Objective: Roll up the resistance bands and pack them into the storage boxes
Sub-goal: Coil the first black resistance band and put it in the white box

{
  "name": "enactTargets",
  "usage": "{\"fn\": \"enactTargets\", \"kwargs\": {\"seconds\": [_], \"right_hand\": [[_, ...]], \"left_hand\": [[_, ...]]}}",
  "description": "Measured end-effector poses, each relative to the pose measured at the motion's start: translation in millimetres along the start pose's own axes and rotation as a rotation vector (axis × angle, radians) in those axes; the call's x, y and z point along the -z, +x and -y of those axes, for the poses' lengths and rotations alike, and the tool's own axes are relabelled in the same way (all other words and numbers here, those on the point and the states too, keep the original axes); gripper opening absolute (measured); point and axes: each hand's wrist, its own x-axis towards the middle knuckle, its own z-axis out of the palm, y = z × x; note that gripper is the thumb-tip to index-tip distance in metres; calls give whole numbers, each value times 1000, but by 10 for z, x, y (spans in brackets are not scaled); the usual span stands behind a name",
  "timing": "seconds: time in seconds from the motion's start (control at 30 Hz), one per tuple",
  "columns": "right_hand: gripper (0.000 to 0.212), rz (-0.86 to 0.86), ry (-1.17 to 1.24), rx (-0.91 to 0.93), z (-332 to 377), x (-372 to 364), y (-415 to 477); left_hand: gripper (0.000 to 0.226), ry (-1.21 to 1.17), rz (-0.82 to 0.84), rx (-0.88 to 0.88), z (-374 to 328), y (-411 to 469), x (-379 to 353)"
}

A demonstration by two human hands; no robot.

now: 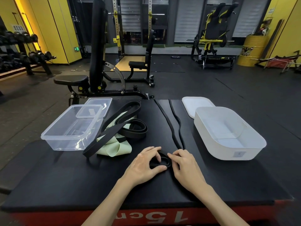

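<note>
Currently, left hand [145, 165] and right hand [185, 167] pinch a thin black rubber band [164, 156], seemingly part-coiled; next: roll in its far length.

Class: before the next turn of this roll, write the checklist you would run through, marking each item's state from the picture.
1. Left hand and right hand both pinch the coil of the thin black band: ok.
2. Its tail lies apart from the band pile: ok.
3. White box open, nothing inside, white lid behind it: ok.
4. Clear box opening free: not ok, clear lid rests on its far corner.
5. Coil wound tight: cannot tell, fingers cover it.
</note>
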Motion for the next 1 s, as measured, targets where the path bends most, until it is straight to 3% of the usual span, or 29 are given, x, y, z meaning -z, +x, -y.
{"fn": "enactTargets", "kwargs": {"seconds": [0.2,0.43,0.6,0.8,1.0], "right_hand": [[36,-31,-17,-32,-30,-5,-11],[14,-27,-14,-25,15,6,-11],[24,-5,-2,-4,-18,-11,-31],[30,79,27,47,-24,-10,38],[27,89,30,62,-54,-11,75]], "left_hand": [[30,88,-83,-2,-87,-45,-10],[36,275,-218,-31,-129,-61,-48],[40,307,-261,-19,-131,-59,-65],[43,284,-289,13,-122,-41,-58],[48,232,-196,36,-132,-48,-45]]}}
